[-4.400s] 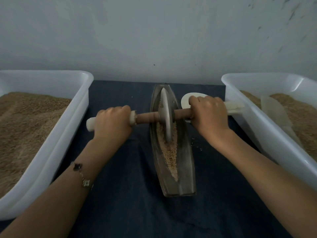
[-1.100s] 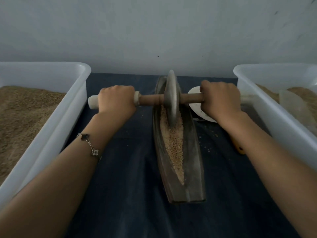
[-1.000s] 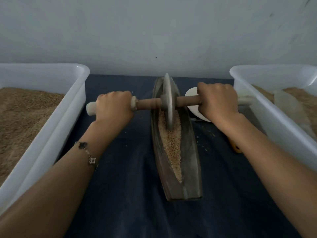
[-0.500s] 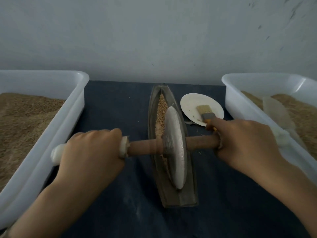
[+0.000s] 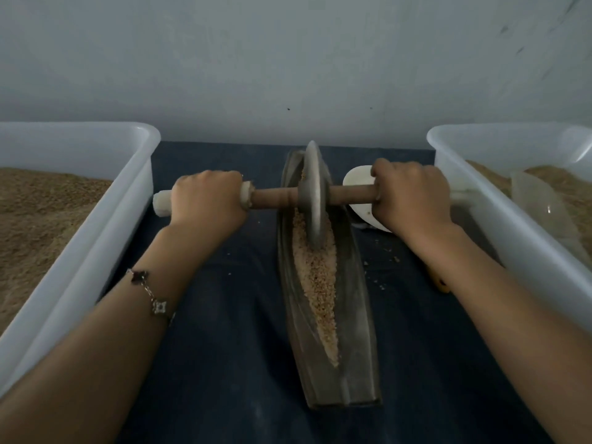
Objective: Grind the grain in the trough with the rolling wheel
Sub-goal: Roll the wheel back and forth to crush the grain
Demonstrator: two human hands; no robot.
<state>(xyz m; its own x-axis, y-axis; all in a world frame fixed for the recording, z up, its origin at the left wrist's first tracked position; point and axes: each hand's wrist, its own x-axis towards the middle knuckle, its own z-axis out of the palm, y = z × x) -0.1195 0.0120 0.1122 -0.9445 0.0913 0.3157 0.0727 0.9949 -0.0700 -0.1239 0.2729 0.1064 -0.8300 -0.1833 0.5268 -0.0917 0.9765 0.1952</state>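
Observation:
A long boat-shaped metal trough [image 5: 358, 331] lies lengthwise on the dark cloth, with a strip of pale crushed grain [image 5: 318, 283] along its groove. The grey rolling wheel [image 5: 314, 197] stands upright in the far end of the trough, on a wooden axle [image 5: 275, 197] that runs left to right. My left hand [image 5: 208, 200] grips the left handle, whose white-wrapped end sticks out beyond it. My right hand [image 5: 410, 197] grips the right handle, hiding most of it.
White tubs of brown grain flank the trough, one at the left [image 5: 96, 245] and one at the right [image 5: 499, 219], the right one holding a clear scoop [image 5: 541, 213]. A white dish [image 5: 358, 187] sits behind my right hand. Loose crumbs [image 5: 384, 254] dot the cloth.
Half a second ago the wheel was at the near end of the trough; both hands have pushed it to the far end, uncovering the grain along the groove.

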